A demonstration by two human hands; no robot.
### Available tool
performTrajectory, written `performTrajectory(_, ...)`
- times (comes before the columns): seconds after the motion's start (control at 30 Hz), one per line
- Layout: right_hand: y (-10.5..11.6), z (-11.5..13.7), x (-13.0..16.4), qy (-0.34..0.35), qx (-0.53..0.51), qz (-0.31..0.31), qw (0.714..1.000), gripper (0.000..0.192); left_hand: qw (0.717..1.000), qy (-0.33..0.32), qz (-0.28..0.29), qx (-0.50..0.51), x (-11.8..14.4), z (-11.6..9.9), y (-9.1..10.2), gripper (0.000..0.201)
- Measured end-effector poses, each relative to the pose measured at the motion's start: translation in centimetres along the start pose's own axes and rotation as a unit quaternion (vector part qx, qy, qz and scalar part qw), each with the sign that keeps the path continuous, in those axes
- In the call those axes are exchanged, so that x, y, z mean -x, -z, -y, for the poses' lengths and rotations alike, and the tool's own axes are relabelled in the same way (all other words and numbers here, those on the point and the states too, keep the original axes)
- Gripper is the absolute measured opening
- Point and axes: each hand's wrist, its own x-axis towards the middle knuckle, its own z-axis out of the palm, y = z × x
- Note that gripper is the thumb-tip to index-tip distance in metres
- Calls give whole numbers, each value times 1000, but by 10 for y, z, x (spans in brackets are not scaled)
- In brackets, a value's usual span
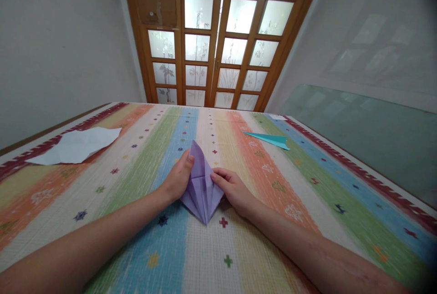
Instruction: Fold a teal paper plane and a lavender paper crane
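A folded piece of purple origami paper (pixel 205 194) is held between my two hands, in the middle of the view. It is diamond-like, with one point toward me, another pointing away, and creases down its centre. My left hand (pixel 179 175) grips its left edge, the thumb pressed on the upper left flap. On the other side, my right hand (pixel 234 187) pinches the right edge between thumb and fingers. Part of the fingers of both hands is hidden behind the paper.
The table wears a striped, patterned cloth (pixel 143 235). A teal paper plane (pixel 269 139) lies to the right, and a creased white sheet (pixel 77 145) to the left. Beyond the far edge stand wooden doors with glass panes (pixel 218 53). A greenish panel (pixel 362 125) leans along the right wall.
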Motion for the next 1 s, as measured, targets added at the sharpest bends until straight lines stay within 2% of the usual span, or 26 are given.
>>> performTrajectory(0.2, 1, 1, 1, -10, -18, 7, 1000, 30, 998, -29, 9, -61, 1, 5, 1, 59)
performTrajectory(0.3, 4, 2, 2, -11, -4, 8, 1000, 43, 996, -21, 23, -89, 1, 9, 1, 56)
performTrajectory(0.37, 6, 3, 3, 4, 35, -5, 999, 50, 993, -24, 36, -106, 0, 13, 1, 56)
performTrajectory(0.47, 8, 4, 6, 56, 145, -22, 988, 43, 990, -34, 56, -122, -2, 17, 1, 55)
performTrajectory(0.53, 9, 5, 8, 102, 249, -25, 963, 37, 987, -37, 78, -132, -3, 20, 1, 55)
performTrajectory(0.6, 9, 5, 10, 150, 351, -16, 924, 35, 982, -29, 91, -163, -4, 23, 2, 57)
performTrajectory(0.73, 8, 4, 12, 218, 481, 35, 849, 30, 952, -24, 70, -297, -6, 30, 5, 66)
performTrajectory(0.8, 7, 4, 13, 224, 510, 59, 829, 29, 929, -47, 56, -362, -6, 34, 8, 67)
performTrajectory(1.0, 4, 4, 13, 252, 538, 103, 798, 31, 854, -130, 37, -503, -5, 34, 13, 54)
